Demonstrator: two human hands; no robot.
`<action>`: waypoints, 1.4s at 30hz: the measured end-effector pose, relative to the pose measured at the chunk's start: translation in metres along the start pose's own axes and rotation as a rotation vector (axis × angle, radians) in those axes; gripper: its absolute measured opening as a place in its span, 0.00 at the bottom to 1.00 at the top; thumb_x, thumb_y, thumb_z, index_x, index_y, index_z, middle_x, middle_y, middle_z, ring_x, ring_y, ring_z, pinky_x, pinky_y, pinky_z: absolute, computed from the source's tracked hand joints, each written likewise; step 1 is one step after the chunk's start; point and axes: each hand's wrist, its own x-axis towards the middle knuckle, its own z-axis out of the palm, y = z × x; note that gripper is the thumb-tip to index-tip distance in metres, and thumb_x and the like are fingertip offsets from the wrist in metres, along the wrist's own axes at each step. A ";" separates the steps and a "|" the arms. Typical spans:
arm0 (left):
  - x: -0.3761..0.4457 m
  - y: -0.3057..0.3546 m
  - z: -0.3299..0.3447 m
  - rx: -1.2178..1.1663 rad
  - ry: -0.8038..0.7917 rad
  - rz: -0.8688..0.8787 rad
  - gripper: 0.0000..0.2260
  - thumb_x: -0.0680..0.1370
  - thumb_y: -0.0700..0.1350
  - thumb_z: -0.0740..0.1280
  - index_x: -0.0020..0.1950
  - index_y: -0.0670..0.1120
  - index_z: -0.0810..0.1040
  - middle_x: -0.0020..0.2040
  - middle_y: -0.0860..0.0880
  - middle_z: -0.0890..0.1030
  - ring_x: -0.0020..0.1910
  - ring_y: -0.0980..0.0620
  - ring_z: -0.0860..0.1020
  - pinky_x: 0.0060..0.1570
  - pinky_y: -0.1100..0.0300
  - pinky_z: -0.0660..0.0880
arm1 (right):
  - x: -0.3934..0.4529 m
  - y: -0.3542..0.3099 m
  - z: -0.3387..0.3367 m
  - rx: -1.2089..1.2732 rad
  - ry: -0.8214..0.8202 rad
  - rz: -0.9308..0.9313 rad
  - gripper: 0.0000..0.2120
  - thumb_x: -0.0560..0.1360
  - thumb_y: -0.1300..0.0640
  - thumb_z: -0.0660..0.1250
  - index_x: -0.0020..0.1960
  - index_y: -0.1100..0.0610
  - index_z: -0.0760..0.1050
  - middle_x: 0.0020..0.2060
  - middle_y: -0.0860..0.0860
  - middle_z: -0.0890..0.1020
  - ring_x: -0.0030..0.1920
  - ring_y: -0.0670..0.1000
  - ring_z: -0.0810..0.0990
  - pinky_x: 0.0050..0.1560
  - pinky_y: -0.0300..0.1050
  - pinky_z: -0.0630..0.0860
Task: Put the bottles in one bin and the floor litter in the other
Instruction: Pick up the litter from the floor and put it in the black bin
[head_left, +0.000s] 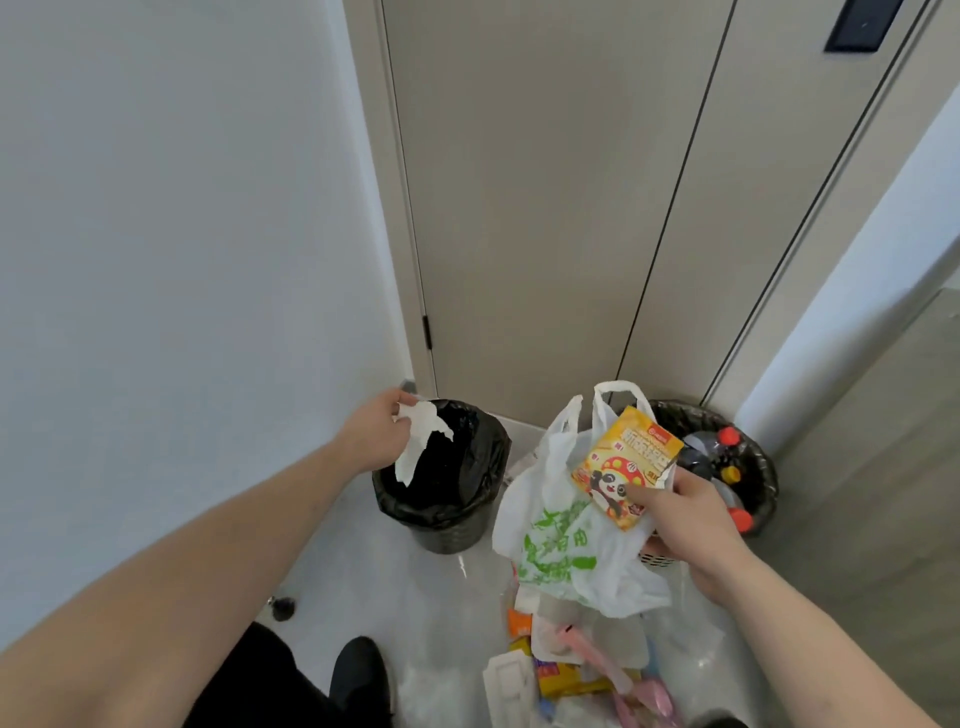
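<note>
Under my left hand (375, 435) gapes the black-lined bin (470, 506), its rim just below the crumpled tissue (422, 441) I pinch. Beside my right hand (683, 525) stands the second bin (763, 478), bottles (727, 457) inside. That hand grips a white plastic bag (561, 525) and a yellow snack packet (626, 465). Litter (576, 670) crowds the floor below my right wrist.

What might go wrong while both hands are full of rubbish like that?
The tissue pinched by the left hand hangs at the rim of the empty black-lined bin; it may flutter outside. The right hand grips a yellow snack packet and white plastic bag beside the bottle bin; they could drop there by mistake.
</note>
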 end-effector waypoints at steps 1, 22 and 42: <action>0.008 -0.003 0.005 -0.050 -0.009 -0.012 0.15 0.81 0.40 0.60 0.66 0.51 0.75 0.64 0.46 0.77 0.50 0.45 0.79 0.49 0.57 0.75 | 0.001 -0.003 0.005 0.037 0.000 -0.016 0.06 0.79 0.61 0.68 0.52 0.53 0.82 0.44 0.50 0.88 0.46 0.54 0.86 0.45 0.52 0.84; 0.032 -0.134 0.015 0.273 -0.469 -0.166 0.15 0.78 0.43 0.61 0.61 0.49 0.82 0.59 0.50 0.82 0.60 0.49 0.79 0.62 0.56 0.76 | 0.140 -0.047 0.286 -0.300 0.055 -0.145 0.05 0.73 0.57 0.69 0.48 0.51 0.78 0.41 0.49 0.82 0.32 0.49 0.84 0.31 0.45 0.83; -0.028 -0.102 0.112 0.707 -0.684 -0.018 0.19 0.79 0.43 0.63 0.70 0.45 0.75 0.67 0.45 0.77 0.65 0.43 0.77 0.64 0.49 0.75 | 0.063 0.195 0.109 -0.944 -0.176 0.152 0.21 0.74 0.50 0.70 0.65 0.50 0.72 0.62 0.51 0.75 0.57 0.54 0.78 0.59 0.47 0.75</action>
